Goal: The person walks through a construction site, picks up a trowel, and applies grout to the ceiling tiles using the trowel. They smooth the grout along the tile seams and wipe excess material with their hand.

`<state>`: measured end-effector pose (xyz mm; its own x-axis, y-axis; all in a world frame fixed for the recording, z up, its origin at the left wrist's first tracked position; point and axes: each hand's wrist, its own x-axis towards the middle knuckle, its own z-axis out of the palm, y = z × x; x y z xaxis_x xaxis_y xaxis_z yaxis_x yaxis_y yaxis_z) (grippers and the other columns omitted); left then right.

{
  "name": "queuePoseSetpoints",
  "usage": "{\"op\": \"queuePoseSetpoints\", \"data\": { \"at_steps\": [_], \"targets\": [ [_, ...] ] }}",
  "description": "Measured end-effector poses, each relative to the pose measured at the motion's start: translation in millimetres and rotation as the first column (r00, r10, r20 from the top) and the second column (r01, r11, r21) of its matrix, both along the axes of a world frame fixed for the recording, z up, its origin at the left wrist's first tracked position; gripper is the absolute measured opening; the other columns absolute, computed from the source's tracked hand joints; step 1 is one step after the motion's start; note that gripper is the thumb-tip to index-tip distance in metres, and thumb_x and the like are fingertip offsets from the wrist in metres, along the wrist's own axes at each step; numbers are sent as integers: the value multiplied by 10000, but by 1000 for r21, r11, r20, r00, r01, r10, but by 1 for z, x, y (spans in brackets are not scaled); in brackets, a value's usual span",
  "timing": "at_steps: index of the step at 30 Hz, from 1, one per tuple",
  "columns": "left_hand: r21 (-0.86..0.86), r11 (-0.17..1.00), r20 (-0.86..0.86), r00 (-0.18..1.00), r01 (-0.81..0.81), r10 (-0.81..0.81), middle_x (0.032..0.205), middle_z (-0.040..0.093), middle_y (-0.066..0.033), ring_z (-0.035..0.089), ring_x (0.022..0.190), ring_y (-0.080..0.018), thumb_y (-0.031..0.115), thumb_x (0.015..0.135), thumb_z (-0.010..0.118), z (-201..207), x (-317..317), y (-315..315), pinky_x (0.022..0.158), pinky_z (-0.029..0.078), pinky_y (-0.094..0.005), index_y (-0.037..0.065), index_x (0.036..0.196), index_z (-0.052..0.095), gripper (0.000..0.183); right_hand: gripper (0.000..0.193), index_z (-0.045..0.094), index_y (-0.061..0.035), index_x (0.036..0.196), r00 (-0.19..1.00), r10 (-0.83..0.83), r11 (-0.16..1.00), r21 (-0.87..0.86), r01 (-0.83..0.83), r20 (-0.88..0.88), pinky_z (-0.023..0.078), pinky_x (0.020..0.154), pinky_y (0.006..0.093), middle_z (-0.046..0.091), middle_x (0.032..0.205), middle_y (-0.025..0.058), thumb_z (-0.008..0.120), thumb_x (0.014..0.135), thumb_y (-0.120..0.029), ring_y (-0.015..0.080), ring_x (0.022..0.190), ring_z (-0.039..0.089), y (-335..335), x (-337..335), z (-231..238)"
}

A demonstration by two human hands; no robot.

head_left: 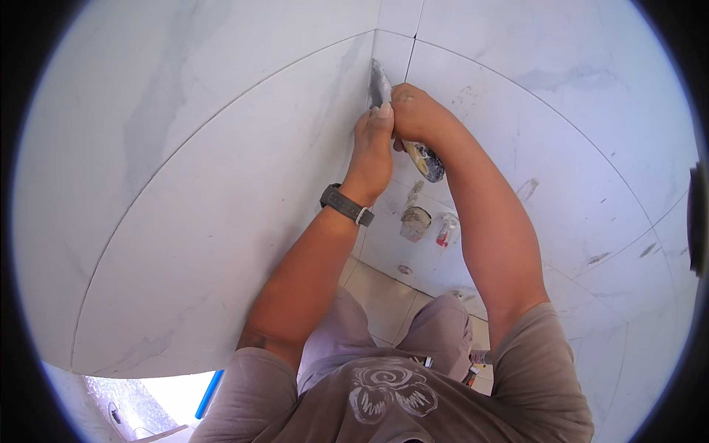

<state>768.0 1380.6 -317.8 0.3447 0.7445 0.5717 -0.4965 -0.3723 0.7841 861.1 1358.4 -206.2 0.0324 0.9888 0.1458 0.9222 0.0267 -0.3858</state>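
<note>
A putty knife (380, 83) with a grey, white-smeared blade stands along the inside corner where two tiled walls meet. My right hand (415, 114) is closed around it, and the yellow and dark handle end sticks out below the fist. My left hand (374, 140), with a dark watch on its wrist, meets the right one at the base of the blade. Its thumb and fingers are pressed onto the tool there; part of that grip is hidden. The blade tip lies against the corner, close to a thin dark tile joint (411, 59).
Large white marbled tiles (221, 192) cover both walls. Below my hands, a mortar-smeared fitting (415, 223) and a clear fitting with a red part (446, 230) project from the wall. Beige floor tiles (380, 295) show between my legs. A blue pipe (210, 394) stands at lower left.
</note>
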Motion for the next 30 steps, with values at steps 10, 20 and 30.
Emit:
{"op": "queuePoseSetpoints", "data": {
  "at_steps": [10, 20, 30],
  "targets": [
    [-50, 998, 58, 997, -41, 43, 977, 534, -98, 486, 950, -214, 521, 1103, 326, -8, -1, -8, 894, 414, -379, 1, 961, 525, 575, 245, 709, 117, 875, 995, -100, 989, -103, 102, 19, 603, 776, 449, 732, 905, 287, 702, 843, -127, 393, 872, 750, 2, 1, -8],
    [-156, 983, -72, 991, 99, -111, 1427, 497, -137, 398, 1368, -239, 527, 1103, 339, -29, -8, -17, 1188, 269, -371, -10, 1425, 490, 644, 254, 739, 62, 967, 968, -1, 999, 37, -9, 251, 585, 848, 445, 687, 1009, 261, 775, 738, -40, 415, 977, 703, -3, 12, -52],
    [-314, 936, 16, 987, 159, -162, 1446, 540, -85, 446, 1372, -185, 545, 1102, 346, -51, -29, 1, 1175, 307, -356, 25, 1434, 504, 637, 339, 645, 85, 1170, 1000, -11, 996, -86, 9, -23, 555, 937, 456, 668, 1188, 293, 647, 903, -125, 419, 1123, 671, -3, -19, -67]
  ]
}}
